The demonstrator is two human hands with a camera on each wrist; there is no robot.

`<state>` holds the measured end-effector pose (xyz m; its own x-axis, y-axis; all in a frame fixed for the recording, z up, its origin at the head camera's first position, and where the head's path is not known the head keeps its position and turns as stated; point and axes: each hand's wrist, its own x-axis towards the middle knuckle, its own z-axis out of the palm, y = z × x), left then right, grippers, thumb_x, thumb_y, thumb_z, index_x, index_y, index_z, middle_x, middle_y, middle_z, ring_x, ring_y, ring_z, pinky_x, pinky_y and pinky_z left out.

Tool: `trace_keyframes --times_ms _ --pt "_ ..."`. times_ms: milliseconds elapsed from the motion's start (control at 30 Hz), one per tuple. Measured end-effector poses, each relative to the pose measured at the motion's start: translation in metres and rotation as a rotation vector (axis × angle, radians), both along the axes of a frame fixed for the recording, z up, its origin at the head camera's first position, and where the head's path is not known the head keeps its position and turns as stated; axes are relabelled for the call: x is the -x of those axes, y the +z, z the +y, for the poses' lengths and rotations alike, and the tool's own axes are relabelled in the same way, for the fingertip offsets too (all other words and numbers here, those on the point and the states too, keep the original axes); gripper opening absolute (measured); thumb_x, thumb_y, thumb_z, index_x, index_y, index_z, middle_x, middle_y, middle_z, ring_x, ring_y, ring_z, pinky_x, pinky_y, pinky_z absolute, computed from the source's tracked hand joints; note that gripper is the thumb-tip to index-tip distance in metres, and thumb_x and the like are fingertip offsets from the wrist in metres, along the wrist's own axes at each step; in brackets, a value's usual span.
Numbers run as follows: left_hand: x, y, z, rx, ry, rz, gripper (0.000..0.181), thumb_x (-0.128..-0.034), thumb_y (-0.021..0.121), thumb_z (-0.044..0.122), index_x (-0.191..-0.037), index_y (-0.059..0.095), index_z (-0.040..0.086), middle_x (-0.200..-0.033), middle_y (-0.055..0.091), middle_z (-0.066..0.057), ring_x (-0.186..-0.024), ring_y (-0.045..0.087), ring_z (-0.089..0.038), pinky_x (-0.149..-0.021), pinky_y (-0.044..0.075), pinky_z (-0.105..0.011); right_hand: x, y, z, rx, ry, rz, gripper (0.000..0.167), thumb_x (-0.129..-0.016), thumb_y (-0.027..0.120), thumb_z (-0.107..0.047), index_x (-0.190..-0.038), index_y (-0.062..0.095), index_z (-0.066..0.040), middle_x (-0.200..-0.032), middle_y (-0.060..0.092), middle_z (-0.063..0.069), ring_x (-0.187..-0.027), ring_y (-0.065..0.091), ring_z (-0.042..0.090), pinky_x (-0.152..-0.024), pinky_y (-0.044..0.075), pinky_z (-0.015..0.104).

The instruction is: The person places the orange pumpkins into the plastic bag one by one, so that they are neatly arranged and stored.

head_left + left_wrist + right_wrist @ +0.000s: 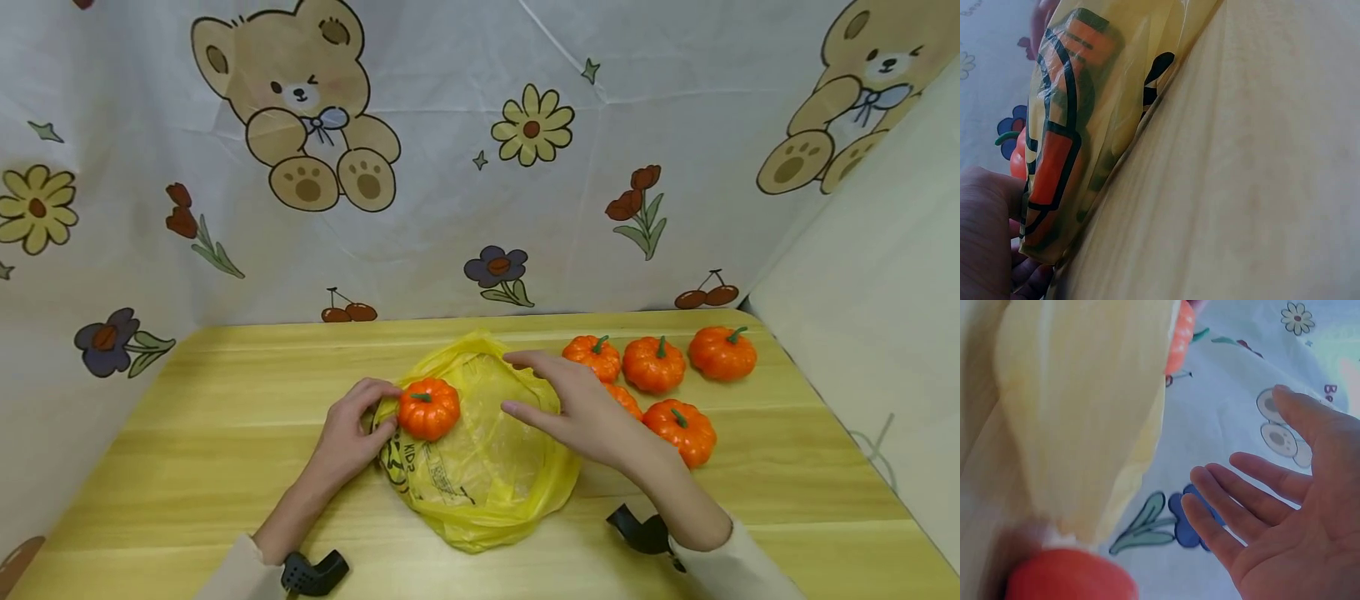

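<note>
Near the left side of a yellow plastic bag (495,450) is a small orange pumpkin (428,409) with a green stem. My left hand (351,425) holds its left side between thumb and index finger. In the left wrist view, part of the left hand (985,219) is hidden behind the bag (1085,125); the pumpkin (1018,156) shows past its edge. Over the bag's right rim, my right hand (581,408) is spread with thumb and fingers apart. Nothing lies in the right hand (1297,519) in the right wrist view.
Several more orange pumpkins (654,364) lie on the wooden table (247,400) to the right of the bag, some partly behind the right hand. A printed cloth (435,167) hangs behind the table. A pale panel (877,292) stands at the right.
</note>
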<state>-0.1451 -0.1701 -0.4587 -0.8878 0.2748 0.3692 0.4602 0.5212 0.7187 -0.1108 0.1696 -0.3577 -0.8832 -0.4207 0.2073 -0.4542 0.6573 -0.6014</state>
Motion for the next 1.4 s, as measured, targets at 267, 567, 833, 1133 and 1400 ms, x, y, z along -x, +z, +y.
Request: trace_keyframes --times_ms 267,567,833,1133,1400 --pt "0.000 0.000 0.000 -0.009 0.007 0.000 0.036 -0.0846 0.077 -0.001 -0.116 0.075 0.016 -0.118 0.071 0.000 -0.106 0.064 -0.018 -0.091 0.046 -0.021 -0.008 0.004 0.034 -0.029 -0.057 0.108 0.053 -0.099 0.074 -0.039 -0.145 0.060 -0.018 -0.143 0.066 0.001 -0.124 0.067 0.023 -0.101 0.056 0.051" --pt "-0.001 -0.004 -0.001 0.000 0.016 0.027 0.037 -0.0830 0.078 -0.004 -0.114 0.075 0.017 -0.116 0.071 0.002 -0.103 0.063 -0.016 -0.090 0.045 -0.017 -0.018 0.000 0.079 -0.026 -0.120 0.200 0.047 -0.097 0.078 -0.025 -0.141 0.063 -0.015 -0.136 0.070 0.004 -0.121 0.069 0.027 -0.097 0.057 0.051" --pt "-0.002 -0.003 -0.001 0.007 0.008 0.034 0.037 -0.0825 0.078 -0.006 -0.113 0.075 0.016 -0.115 0.071 0.002 -0.102 0.062 -0.015 -0.089 0.044 -0.015 -0.031 -0.004 0.113 -0.029 -0.205 0.251 0.051 -0.091 0.084 -0.018 -0.139 0.066 -0.023 -0.129 0.074 0.001 -0.109 0.072 0.024 -0.084 0.061 0.034" --pt "-0.001 -0.003 0.000 0.004 0.003 0.041 0.038 -0.0824 0.078 -0.007 -0.114 0.075 0.015 -0.115 0.071 0.002 -0.105 0.065 -0.018 -0.092 0.043 -0.011 -0.037 -0.012 0.151 -0.044 -0.266 0.250 0.047 -0.092 0.083 -0.015 -0.136 0.068 -0.018 -0.132 0.073 0.004 -0.111 0.071 0.024 -0.098 0.040 0.005" --pt "0.001 -0.002 0.001 0.002 -0.001 0.038 0.039 -0.0829 0.077 -0.008 -0.114 0.076 0.015 -0.116 0.071 0.001 -0.101 0.062 -0.017 -0.088 0.043 -0.014 -0.046 -0.020 0.177 0.003 -0.245 0.119 0.054 -0.090 0.084 -0.013 -0.140 0.065 -0.021 -0.134 0.070 0.002 -0.122 0.061 -0.003 -0.100 0.039 0.002"
